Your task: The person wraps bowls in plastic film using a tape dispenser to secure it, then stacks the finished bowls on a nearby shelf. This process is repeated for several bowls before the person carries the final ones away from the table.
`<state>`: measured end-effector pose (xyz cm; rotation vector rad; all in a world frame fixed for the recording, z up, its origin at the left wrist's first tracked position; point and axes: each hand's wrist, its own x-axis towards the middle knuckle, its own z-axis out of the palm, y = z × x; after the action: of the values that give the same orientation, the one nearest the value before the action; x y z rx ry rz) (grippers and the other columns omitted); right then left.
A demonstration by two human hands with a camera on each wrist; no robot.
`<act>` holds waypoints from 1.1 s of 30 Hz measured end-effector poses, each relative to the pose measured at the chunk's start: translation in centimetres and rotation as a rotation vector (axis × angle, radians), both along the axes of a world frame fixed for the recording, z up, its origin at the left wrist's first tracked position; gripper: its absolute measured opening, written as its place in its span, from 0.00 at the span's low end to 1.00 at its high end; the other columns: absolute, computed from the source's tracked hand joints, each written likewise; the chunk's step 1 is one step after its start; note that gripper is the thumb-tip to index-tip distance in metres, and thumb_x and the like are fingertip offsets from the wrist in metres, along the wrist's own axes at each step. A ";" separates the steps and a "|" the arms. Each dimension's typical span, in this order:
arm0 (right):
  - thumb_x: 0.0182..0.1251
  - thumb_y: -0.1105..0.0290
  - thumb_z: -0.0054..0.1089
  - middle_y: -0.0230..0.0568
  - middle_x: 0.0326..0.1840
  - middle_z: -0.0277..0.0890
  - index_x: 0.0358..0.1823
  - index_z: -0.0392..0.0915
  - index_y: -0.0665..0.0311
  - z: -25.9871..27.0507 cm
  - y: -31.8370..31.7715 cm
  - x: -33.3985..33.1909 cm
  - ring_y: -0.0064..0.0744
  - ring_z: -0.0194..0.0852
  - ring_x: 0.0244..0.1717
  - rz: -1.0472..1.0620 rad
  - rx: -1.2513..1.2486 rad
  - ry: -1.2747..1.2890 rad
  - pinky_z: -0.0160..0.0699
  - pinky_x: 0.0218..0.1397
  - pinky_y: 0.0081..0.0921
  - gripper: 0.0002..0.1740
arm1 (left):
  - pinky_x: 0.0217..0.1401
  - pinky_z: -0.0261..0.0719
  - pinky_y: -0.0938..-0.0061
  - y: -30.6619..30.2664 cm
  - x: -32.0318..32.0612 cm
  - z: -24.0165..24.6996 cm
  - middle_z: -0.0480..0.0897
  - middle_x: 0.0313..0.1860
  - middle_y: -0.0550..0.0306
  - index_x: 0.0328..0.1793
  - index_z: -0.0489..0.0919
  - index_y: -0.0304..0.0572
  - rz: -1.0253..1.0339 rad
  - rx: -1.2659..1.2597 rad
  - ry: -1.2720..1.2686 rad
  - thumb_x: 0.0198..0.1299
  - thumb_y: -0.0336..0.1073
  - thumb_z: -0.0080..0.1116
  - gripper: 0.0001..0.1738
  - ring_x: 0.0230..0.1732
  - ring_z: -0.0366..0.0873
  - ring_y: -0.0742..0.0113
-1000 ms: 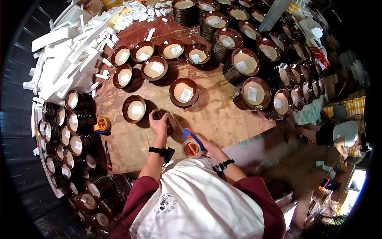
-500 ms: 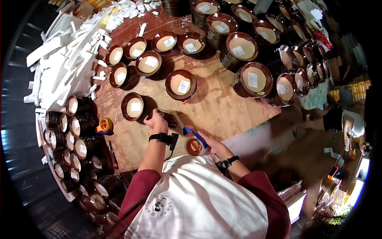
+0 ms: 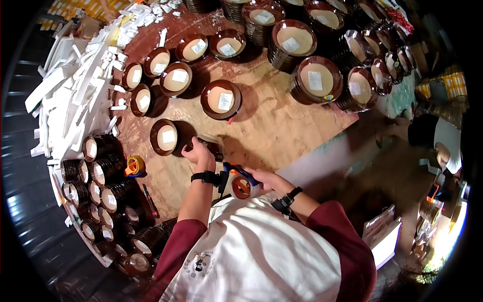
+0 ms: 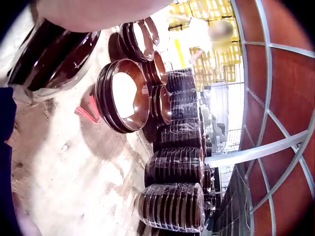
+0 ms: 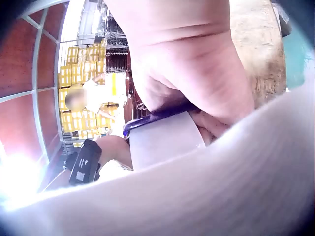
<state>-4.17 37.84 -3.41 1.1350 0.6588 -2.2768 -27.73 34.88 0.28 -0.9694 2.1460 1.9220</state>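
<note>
- Holding a small stack of brown bowls (image 3: 211,146) in my left hand (image 3: 200,155), tipped on its side above the tabletop (image 3: 287,128), near edge; grip closed round it.
- My right hand (image 3: 265,178) grips the tape dispenser (image 3: 241,185), just beside that stack; fingers partly hidden.
- Surface: tan wood, scuffed, reddish toward the far edge and the left.
- Loose bowls (image 3: 221,99) upright, mid-tabletop to far left, pale insides, white labels.
- Tall stacks (image 3: 317,80) along far edge and far right corner.
- Stacks lying on their sides (image 3: 106,170) by left edge; second tape dispenser (image 3: 135,165) and a red-black tool (image 3: 151,201) near them.
- White foam scraps (image 3: 75,93) heaped at far left corner.
- Room: another person (image 3: 436,138) off the right edge, dark floor.
- Left wrist view: yellow-and-white boxes (image 4: 197,10), red panels (image 4: 288,86) in grey framing.
</note>
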 end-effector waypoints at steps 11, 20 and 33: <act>0.74 0.39 0.52 0.30 0.28 0.77 0.42 0.81 0.56 2.9 -0.3 1.6 0.21 0.77 0.30 -0.048 0.002 -0.042 0.80 0.30 0.23 0.26 | 0.30 0.79 0.70 0.2 -0.2 1.0 0.77 0.41 0.53 0.58 0.64 0.43 -0.065 0.010 -0.004 0.59 0.29 0.65 0.25 0.31 0.75 0.64; 0.72 0.33 0.47 0.23 0.26 0.72 0.34 0.84 0.49 4.5 -4.9 2.1 0.18 0.62 0.27 -0.132 0.157 -0.149 0.59 0.29 0.25 0.29 | 0.39 0.79 0.65 0.6 -0.7 1.2 0.78 0.44 0.50 0.59 0.65 0.43 -0.013 -0.049 -0.099 0.59 0.32 0.65 0.26 0.36 0.76 0.59; 0.67 0.62 0.59 0.39 0.35 0.78 0.47 0.77 0.63 -3.3 -9.4 -6.6 0.31 0.77 0.38 0.342 0.714 0.382 0.76 0.42 0.28 0.13 | 0.46 0.81 0.59 0.8 0.6 2.2 0.79 0.50 0.43 0.63 0.62 0.47 -0.019 -0.257 -0.229 0.61 0.40 0.63 0.29 0.44 0.80 0.51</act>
<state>-10.73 28.43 -6.70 0.7657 1.7673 -2.0054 -27.16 35.70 2.49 -1.1429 2.2889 1.4676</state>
